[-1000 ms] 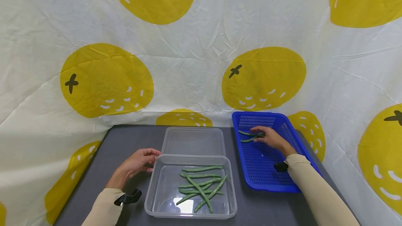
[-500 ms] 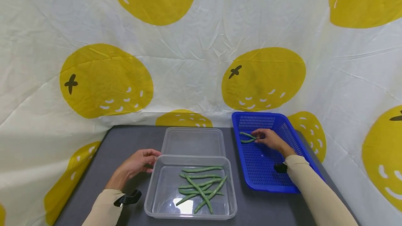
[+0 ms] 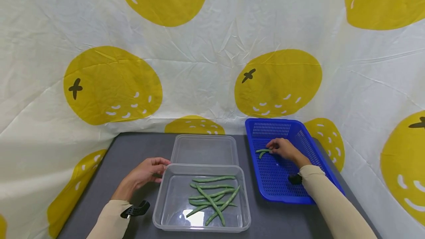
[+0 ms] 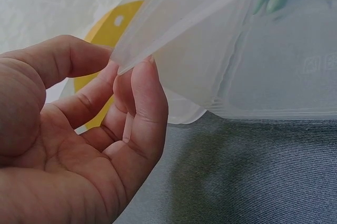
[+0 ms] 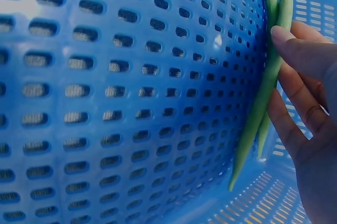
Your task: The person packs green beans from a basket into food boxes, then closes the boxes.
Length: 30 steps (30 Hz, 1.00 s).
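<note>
My left hand (image 3: 146, 175) pinches the back left corner of a clear plastic container (image 3: 200, 228), its thumb over the rim and fingers beneath, as the left wrist view shows. Several green beans (image 3: 214, 186) lie inside, some crossing one another. On the right, my right hand (image 3: 283, 148) reaches into a blue plastic basket (image 3: 279, 187). Between its thumb and fingers it holds two green beans (image 5: 258, 105) close over the perforated basket floor. Their ends stick out left of the fingertips in the head view.
A clear lid (image 3: 206, 148) lies flat behind the container on the dark grey table (image 3: 139, 146). A white cloth (image 3: 196, 84) with yellow fruit prints hangs behind and along both sides. The basket stands near the table's right edge.
My right hand has shifted slightly toward me in the basket, and the green beans have been drawn together and turned in its fingers. My left hand stays at the container corner.
</note>
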Tool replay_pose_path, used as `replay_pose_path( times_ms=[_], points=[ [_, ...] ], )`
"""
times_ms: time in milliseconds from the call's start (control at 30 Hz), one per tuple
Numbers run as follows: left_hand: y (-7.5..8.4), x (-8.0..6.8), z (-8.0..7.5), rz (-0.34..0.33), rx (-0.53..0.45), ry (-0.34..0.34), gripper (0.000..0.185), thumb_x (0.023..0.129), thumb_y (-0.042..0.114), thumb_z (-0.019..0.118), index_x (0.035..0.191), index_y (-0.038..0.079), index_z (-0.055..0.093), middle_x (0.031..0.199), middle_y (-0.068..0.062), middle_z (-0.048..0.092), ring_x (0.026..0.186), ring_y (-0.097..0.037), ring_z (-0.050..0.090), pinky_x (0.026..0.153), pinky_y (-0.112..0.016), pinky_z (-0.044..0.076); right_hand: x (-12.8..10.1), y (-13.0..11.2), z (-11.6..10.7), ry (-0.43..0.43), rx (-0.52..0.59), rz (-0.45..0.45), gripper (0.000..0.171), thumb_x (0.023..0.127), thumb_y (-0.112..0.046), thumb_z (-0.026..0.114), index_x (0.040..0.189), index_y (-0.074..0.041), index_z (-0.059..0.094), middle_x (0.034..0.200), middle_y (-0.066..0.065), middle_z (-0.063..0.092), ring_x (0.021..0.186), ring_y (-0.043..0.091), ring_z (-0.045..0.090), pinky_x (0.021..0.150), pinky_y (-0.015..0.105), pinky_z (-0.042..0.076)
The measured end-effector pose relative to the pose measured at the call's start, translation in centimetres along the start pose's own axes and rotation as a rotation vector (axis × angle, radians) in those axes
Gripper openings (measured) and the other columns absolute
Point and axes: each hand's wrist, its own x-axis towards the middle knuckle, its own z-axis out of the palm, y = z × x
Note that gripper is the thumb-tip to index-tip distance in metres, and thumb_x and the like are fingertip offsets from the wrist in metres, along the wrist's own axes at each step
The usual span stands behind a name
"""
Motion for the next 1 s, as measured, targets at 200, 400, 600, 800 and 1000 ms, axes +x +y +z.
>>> replay_pose_path(
  times_ms=[200,400,600,800,1000],
  points=[
    [0.1,-0.1,0.2,-0.003,0.008,0.008,0.038,0.099,0.011,0.057,0.132,-0.008,0.056,0.112,-0.019,0.067,0.092,-0.025,0.064,0.074,-0.037,0.057,-0.3,-0.5,-0.5,-0.027,-0.085,-0.071,0.016,0.092,0.0,0.069,0.108,-0.001,0.075,0.097,0.006,0.072,0.091,0.022,0.065,0.085,0.05,0.053],
    [0.1,-0.1,0.2,-0.012,0.021,0.013,0.039,0.099,0.012,0.057,0.132,-0.008,0.056,0.116,-0.024,0.065,0.093,-0.026,0.063,0.075,-0.037,0.057,-0.7,-1.5,-1.1,-0.047,-0.093,-0.105,0.016,0.094,0.001,0.066,0.108,0.0,0.074,0.098,0.006,0.071,0.093,0.023,0.065,0.086,0.051,0.054],
    [-0.1,0.0,0.1,-0.014,0.023,0.015,0.04,0.099,0.012,0.057,0.133,-0.009,0.055,0.119,-0.028,0.062,0.093,-0.026,0.063,0.075,-0.037,0.057,-1.0,-2.6,-1.8,-0.045,-0.061,-0.122,0.015,0.094,0.001,0.066,0.107,0.0,0.072,0.097,0.007,0.072,0.091,0.02,0.066,0.085,0.045,0.055],
    [-0.1,0.1,0.1,-0.016,0.023,0.015,0.04,0.099,0.013,0.058,0.133,-0.008,0.056,0.117,-0.025,0.064,0.093,-0.026,0.063,0.075,-0.037,0.057,-1.4,-3.0,-2.1,-0.026,0.019,-0.189,0.013,0.092,0.004,0.067,0.105,0.003,0.07,0.095,0.015,0.072,0.085,0.019,0.067,0.076,0.032,0.055],
    [-0.1,0.0,0.1,-0.01,0.016,0.006,0.041,0.1,0.012,0.058,0.133,-0.01,0.054,0.112,-0.021,0.066,0.092,-0.024,0.063,0.074,-0.037,0.057,-1.9,-3.8,-2.5,-0.051,0.079,-0.142,0.016,0.093,0.0,0.068,0.11,0.002,0.07,0.098,0.011,0.071,0.09,0.023,0.066,0.079,0.031,0.054]
  ],
)
